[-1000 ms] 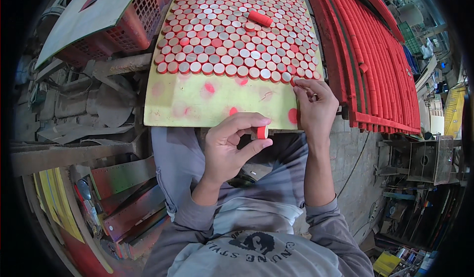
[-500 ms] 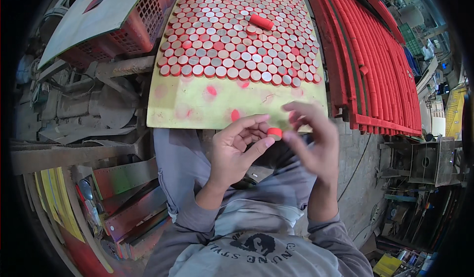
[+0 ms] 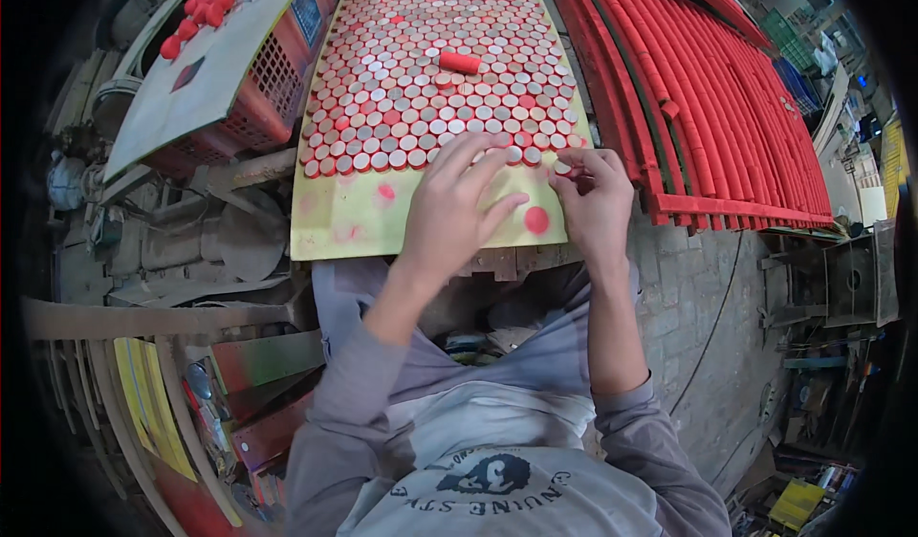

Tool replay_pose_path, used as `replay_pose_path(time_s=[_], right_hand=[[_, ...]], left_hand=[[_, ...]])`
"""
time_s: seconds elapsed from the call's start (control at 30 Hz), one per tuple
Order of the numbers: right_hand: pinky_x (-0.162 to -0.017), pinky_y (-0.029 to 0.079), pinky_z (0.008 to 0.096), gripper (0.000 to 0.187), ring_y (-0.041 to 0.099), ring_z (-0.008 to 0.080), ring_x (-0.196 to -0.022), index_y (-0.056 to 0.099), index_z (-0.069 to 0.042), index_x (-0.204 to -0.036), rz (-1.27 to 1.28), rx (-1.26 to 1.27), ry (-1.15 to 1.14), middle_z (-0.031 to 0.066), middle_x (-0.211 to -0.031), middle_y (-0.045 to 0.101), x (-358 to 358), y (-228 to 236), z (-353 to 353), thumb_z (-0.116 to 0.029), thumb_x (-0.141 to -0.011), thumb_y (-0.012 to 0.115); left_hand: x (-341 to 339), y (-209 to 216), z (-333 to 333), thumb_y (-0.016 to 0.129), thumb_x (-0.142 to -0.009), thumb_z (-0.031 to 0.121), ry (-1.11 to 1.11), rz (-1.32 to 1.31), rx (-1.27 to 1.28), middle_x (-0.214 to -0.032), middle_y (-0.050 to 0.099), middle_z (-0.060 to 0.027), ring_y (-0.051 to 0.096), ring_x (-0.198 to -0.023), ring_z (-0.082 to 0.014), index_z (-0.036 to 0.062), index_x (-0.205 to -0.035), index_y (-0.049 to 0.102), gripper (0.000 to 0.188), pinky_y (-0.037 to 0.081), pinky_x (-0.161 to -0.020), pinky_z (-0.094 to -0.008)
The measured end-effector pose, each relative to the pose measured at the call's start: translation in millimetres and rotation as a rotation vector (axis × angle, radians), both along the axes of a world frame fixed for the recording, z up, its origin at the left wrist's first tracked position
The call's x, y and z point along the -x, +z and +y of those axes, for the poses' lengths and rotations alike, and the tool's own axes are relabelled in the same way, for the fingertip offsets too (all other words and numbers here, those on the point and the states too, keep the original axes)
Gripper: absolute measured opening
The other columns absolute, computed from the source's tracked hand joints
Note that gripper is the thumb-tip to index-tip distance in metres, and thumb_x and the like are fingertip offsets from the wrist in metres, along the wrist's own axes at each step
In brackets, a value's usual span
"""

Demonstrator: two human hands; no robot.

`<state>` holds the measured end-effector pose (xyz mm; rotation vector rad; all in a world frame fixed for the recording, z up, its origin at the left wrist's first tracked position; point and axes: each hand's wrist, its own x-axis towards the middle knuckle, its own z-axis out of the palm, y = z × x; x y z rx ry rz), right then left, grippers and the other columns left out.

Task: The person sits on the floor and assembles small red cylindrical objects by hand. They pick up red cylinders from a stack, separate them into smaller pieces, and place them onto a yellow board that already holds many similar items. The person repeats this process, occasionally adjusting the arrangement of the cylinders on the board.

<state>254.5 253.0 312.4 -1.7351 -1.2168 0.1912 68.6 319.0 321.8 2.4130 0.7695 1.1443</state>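
Observation:
Short round discs (image 3: 382, 140) with pale tops and red sides stand packed in rows on a pale yellow board (image 3: 354, 231). Over their near edge reaches my left hand (image 3: 455, 207), fingers stretched out and thumb apart, with nothing visible in it. My right hand (image 3: 598, 197) is closed at the near right corner of the rows, pinching a red-sided disc (image 3: 564, 168) between thumb and fingers. A red cylinder (image 3: 460, 63) lies on its side on top of the discs, beside a loose disc. On the board's bare strip shows a round red spot (image 3: 536, 219).
To the right, long red rods (image 3: 708, 126) lie side by side on a red frame. At the left, a pale panel (image 3: 206, 68) with red round pieces rests on a red plastic crate (image 3: 258, 97). Coloured boards (image 3: 263, 360) lean at the lower left.
Both hands have moved forward from above my lap to the near edge of the rows. The disc has left my left fingers; my right hand now pinches a disc. The view has shifted.

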Motion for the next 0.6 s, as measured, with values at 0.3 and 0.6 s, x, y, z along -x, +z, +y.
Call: replay_pose_path(time_s=[0.3, 0.6], right_hand=[[-0.066, 0.053, 0.0378, 0.027, 0.064, 0.0261, -0.068, 0.063, 0.003, -0.085, 0.083, 0.078, -0.091, 0.0157, -0.077, 0.065, 2.0, 5.7, -1.6, -0.002, -0.07, 0.084], [-0.065, 0.053, 0.04, 0.022, 0.068, 0.0299, -0.07, 0.065, 0.002, -0.084, 0.073, 0.017, -0.068, 0.0168, -0.076, 0.067, -5.2, -9.6, 10.4, -0.003, -0.072, 0.083]], left_hand=[[4.3, -30.5, 59.0, 0.067, -0.093, 0.038, -0.002, 0.438, -0.139, -0.156, 0.042, -0.0148, 0.033, -0.148, -0.0321, 0.0001, -0.148, 0.043, 0.071, 0.024, -0.12, -0.0519], [3.6, -29.7, 60.3, 0.066, -0.095, 0.036, -0.003, 0.479, -0.14, -0.156, 0.042, -0.0159, 0.033, -0.148, -0.0318, -0.0006, -0.149, 0.042, 0.069, 0.024, -0.12, -0.049]])
